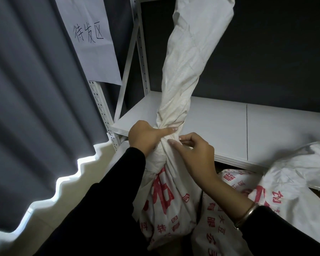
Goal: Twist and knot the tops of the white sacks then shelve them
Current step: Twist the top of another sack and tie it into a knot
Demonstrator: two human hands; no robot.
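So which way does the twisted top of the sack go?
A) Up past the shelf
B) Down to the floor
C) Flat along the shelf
A: the twisted top rises from where the left hand and right hand grip the white sack, up past the shelf.

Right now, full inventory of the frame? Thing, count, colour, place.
held sack: one, white with red print, centre; long twisted top stands up in front of the shelf
other sacks: at least two, white with red print, lower right; the far one lies against the shelf edge
shelf: one board, white, centre right
rack: one, white perforated metal, carries the shelf
paper sign: one, white with black handwriting, upper left on the rack
curtain: one, grey, left
bracelet: one, metallic, right wrist
sleeves: two, black
left hand: grips the held sack's neck
right hand: pinches fabric at the twist
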